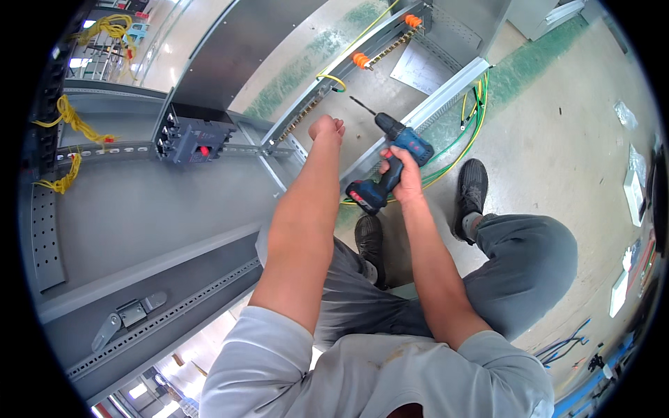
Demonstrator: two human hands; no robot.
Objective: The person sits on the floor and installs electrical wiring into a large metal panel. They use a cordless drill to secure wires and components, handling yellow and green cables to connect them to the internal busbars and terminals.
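Note:
My right hand (405, 171) is wrapped round the grip of a blue and black cordless drill (417, 146). The drill's long thin bit points up and to the left, towards the cabinet's bottom frame. Beside a brass-coloured terminal bar (304, 117) on that frame is my left hand (326, 129), its fingers curled closed. Whatever those fingers may hold is hidden. A yellow-green wire (333, 80) loops just above the left hand. Along the far part of the frame, a second row of brass fittings (389, 49) runs between two orange insulators (361, 60).
Left of my arm, a grey circuit breaker (196, 137) is mounted on the cabinet's rail. Yellow wire bundles (82, 122) hang at the far left. A printed sheet (421, 68) lies inside the base. Green-yellow cables (479, 122) trail beside my feet.

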